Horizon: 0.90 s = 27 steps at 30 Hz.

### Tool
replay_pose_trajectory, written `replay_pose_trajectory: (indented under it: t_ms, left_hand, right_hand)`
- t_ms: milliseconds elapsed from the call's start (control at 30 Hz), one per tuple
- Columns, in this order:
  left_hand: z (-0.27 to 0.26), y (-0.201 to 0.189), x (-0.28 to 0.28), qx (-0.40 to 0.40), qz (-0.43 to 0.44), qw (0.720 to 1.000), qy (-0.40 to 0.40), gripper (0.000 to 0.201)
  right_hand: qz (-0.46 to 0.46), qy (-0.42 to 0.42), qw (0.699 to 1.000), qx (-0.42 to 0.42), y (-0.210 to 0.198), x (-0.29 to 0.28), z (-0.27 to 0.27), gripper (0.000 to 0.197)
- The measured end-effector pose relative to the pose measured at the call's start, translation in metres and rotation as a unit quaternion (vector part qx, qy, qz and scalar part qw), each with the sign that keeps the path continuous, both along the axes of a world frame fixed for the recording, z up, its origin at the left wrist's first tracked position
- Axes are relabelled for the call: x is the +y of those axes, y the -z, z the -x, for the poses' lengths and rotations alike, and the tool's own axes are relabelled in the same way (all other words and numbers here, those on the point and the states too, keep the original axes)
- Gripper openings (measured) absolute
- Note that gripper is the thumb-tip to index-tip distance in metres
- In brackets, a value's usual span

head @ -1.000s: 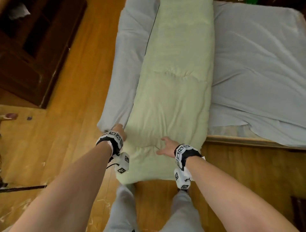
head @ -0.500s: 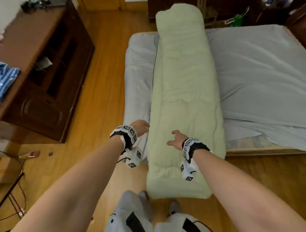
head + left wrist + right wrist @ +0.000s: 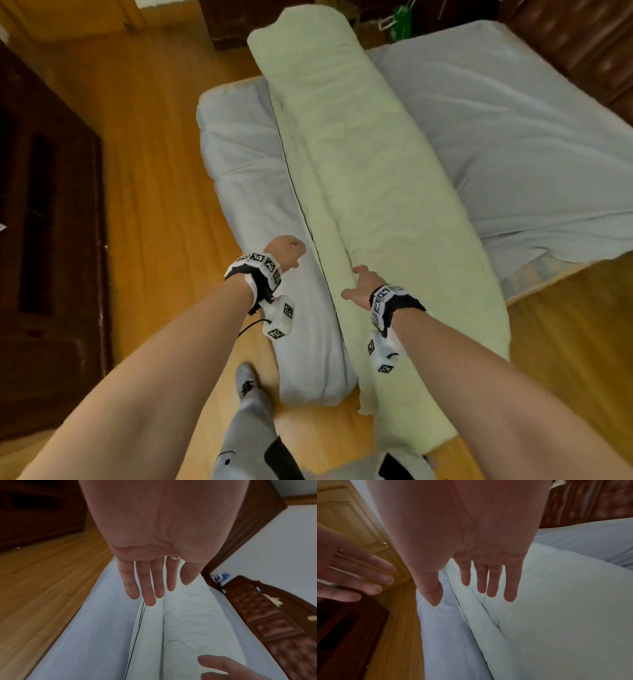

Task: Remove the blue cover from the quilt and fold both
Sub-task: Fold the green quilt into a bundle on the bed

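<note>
Quilt (image 3: 373, 192), pale green and folded lengthwise into a long thick strip, laid across the bed from far edge to near edge, near end hanging over the bed's foot toward the floor. Blue cover (image 3: 513, 144) spread flat beneath it, showing on both sides: a narrow band to the left, draped down off the mattress edge, and a wide wrinkled sheet to the right. Thin dark line running along the quilt's left edge where it meets the cover.

Right hand (image 3: 363, 285) low over the quilt's left edge near the bed's foot, palm down; in the right wrist view fingers (image 3: 494, 580) straight and slightly spread, thumb out to the side, gripping nothing. Contact with the quilt not clear. Left hand (image 3: 286, 253) just to the left, over the left band of the cover, palm down; in the left wrist view fingers (image 3: 149, 585) straight, close together, holding nothing, a ring (image 3: 175, 557) on one finger. Both wrists wearing black bands with white marker blocks.

Wooden floor (image 3: 154, 154) around the bed, orange-brown planks. Dark wooden cabinet (image 3: 48, 240) at the left. Dark brown tufted headboard (image 3: 582, 44) at the far right. Green bag (image 3: 402, 22) beyond the bed's far side. Grey trouser legs (image 3: 253, 428) at the bottom of the head view.
</note>
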<state>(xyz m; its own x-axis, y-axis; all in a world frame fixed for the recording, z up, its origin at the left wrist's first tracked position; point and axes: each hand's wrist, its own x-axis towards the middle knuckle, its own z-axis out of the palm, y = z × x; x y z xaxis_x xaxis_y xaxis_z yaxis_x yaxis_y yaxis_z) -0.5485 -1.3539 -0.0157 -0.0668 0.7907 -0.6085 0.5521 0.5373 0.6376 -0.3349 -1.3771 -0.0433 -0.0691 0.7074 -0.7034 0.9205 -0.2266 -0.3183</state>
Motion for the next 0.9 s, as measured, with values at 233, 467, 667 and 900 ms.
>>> replay_pose_trajectory:
  t_ms: [233,467,667,900]
  left_hand:
    - [0.019,-0.029,0.098,0.009,0.009,0.994,0.109,0.044]
    - [0.013,0.018,0.178,0.23,-0.073,0.915,0.323,0.054]
    - [-0.007,0.118,0.259,0.239,0.019,0.876,0.419,0.066]
    - [-0.039,0.232,0.343,-0.063,0.21,0.964,0.15,0.082]
  right_hand:
    - [-0.018,0.134,0.991,-0.017,-0.021,0.054,0.02,0.085]
    - [-0.057,0.124,0.99,-0.045,0.023,0.124,0.023,0.089]
    - [-0.002,0.183,0.975,-0.126,0.117,0.18,0.027,0.109]
    - [-0.028,0.285,0.936,-0.206,0.217,0.23,0.038,0.076]
